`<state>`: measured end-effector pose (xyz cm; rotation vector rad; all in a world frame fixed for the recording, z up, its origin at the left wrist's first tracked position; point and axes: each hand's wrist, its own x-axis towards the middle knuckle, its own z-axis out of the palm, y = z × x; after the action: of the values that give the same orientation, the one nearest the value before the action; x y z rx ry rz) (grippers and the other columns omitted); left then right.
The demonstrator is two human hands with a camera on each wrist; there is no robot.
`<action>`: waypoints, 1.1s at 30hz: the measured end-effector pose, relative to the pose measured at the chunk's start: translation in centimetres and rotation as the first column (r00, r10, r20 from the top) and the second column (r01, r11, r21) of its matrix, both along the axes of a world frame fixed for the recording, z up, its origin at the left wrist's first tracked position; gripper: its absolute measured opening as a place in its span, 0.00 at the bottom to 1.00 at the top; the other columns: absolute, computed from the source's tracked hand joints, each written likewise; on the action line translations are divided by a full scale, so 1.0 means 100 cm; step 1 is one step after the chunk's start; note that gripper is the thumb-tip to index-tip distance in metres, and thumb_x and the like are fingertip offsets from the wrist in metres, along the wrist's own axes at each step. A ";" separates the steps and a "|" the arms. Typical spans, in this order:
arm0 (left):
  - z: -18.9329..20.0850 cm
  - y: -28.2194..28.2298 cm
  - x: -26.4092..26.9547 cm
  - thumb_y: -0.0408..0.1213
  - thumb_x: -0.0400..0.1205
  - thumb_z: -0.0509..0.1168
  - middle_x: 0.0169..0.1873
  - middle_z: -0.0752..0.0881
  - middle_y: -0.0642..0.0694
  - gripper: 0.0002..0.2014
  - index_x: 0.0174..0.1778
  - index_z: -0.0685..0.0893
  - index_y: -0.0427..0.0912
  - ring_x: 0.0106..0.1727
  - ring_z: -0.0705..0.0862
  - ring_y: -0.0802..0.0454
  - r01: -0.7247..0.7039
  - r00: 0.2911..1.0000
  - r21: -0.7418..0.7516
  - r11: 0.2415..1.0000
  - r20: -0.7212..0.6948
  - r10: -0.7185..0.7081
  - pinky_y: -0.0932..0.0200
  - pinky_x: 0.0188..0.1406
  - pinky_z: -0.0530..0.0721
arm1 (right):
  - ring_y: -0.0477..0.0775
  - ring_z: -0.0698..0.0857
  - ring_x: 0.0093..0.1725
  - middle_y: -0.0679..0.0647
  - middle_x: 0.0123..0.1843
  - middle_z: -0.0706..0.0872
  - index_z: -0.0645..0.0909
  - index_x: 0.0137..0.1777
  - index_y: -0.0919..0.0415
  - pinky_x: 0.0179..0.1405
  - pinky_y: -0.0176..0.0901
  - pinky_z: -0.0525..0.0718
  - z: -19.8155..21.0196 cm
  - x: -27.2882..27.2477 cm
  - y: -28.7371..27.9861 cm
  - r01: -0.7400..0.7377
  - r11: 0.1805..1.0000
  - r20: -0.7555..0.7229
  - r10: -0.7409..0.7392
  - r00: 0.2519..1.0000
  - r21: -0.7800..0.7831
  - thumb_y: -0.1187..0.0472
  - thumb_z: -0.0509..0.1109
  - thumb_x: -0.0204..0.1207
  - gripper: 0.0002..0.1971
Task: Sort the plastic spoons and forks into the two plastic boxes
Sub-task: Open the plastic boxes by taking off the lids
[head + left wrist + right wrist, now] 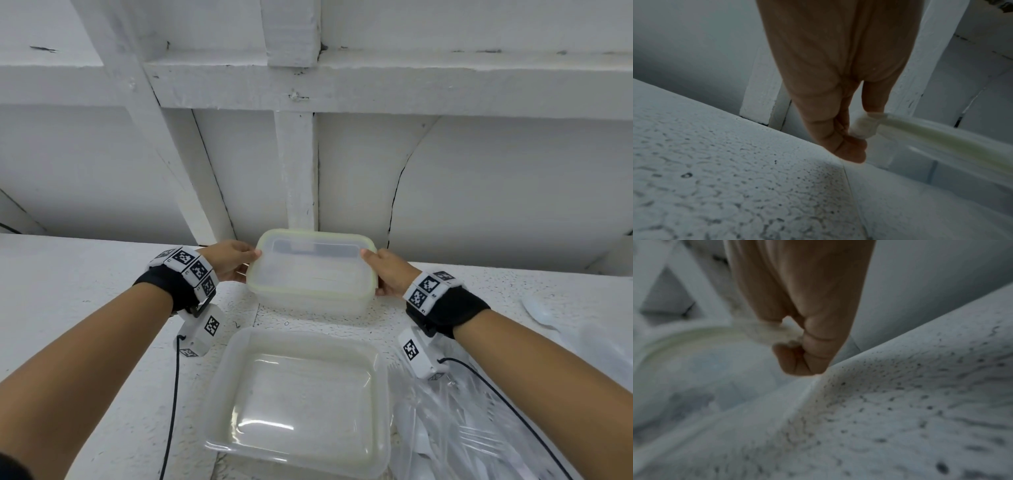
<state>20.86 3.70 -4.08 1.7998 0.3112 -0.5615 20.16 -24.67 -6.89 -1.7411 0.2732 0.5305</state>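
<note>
A clear plastic lid (311,263) with a yellow-green seal is held tilted over the far plastic box (308,305). My left hand (251,262) pinches its left end and my right hand (371,272) pinches its right end. The left wrist view shows my left hand (851,129) gripping the lid's end tab (863,126). In the right wrist view, blurred, my right hand (793,344) grips the other tab (766,332). A second plastic box (219,394) stands open near me with nothing in it. White plastic forks and spoons lie in a clear bag (462,438) at the right.
The boxes stand on a rough white table (85,308). A white wall with wooden beams (298,171) rises just behind the far box. A loose white spoon (537,308) lies at the far right. Black wrist-camera cables (174,394) trail over the table.
</note>
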 end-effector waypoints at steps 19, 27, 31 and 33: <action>0.012 -0.012 0.014 0.48 0.86 0.55 0.46 0.84 0.42 0.22 0.68 0.75 0.35 0.43 0.84 0.45 0.025 1.000 0.183 0.983 -0.011 -0.023 0.54 0.37 0.87 | 0.57 0.77 0.40 0.58 0.46 0.75 0.58 0.73 0.66 0.35 0.48 0.79 0.023 0.003 0.021 -0.019 0.875 0.095 0.074 0.993 -0.484 0.53 0.50 0.85 0.22; -0.012 -0.021 0.010 0.56 0.84 0.55 0.51 0.83 0.42 0.18 0.58 0.78 0.48 0.50 0.83 0.43 -0.044 0.988 0.272 0.961 0.156 0.001 0.52 0.47 0.82 | 0.53 0.70 0.27 0.55 0.31 0.71 0.54 0.74 0.70 0.26 0.42 0.69 0.013 -0.006 0.029 0.021 0.832 0.152 0.076 0.985 -0.554 0.54 0.44 0.87 0.23; -0.015 -0.014 0.015 0.56 0.84 0.54 0.48 0.85 0.31 0.27 0.50 0.82 0.31 0.47 0.83 0.39 -0.102 0.956 0.533 0.840 0.287 -0.065 0.51 0.49 0.80 | 0.52 0.69 0.27 0.54 0.30 0.70 0.55 0.74 0.70 0.25 0.41 0.68 0.013 -0.006 0.030 0.030 0.832 0.145 0.060 0.988 -0.553 0.54 0.43 0.87 0.22; -0.010 -0.016 0.013 0.57 0.84 0.51 0.44 0.82 0.33 0.28 0.51 0.80 0.31 0.44 0.81 0.40 -0.057 0.963 0.593 0.804 0.244 -0.111 0.53 0.44 0.79 | 0.52 0.70 0.27 0.54 0.30 0.70 0.52 0.76 0.70 0.25 0.41 0.67 0.014 -0.006 0.031 0.030 0.843 0.130 0.048 0.990 -0.537 0.54 0.44 0.87 0.24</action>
<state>22.13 2.12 -5.08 2.4696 0.2937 -0.2337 19.54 -21.60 -5.50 -2.3205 0.3369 0.3509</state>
